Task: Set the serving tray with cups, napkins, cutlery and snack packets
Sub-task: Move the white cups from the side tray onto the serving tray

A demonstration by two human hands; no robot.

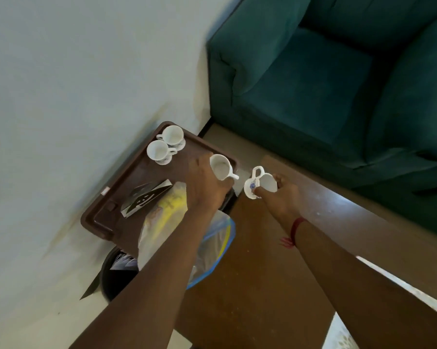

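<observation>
A brown serving tray (104,215) lies by the wall. At its far end stand two white cups on saucers (172,136) (158,150). A black-and-white folded napkin packet (147,197) and a clear snack packet with yellow contents (162,217) lie on it. My left hand (205,187) is shut on a white cup (221,167), held over the tray's right edge. My right hand (280,195) holds a tilted white cup with its saucer (259,183) just right of the tray, above the wooden table.
The brown wooden table (257,273) runs under my arms. A blue-rimmed clear bag (220,248) lies beside the tray. A dark round bin (116,275) sits below the tray. A teal sofa (338,84) fills the upper right; a pale wall (74,84) is at left.
</observation>
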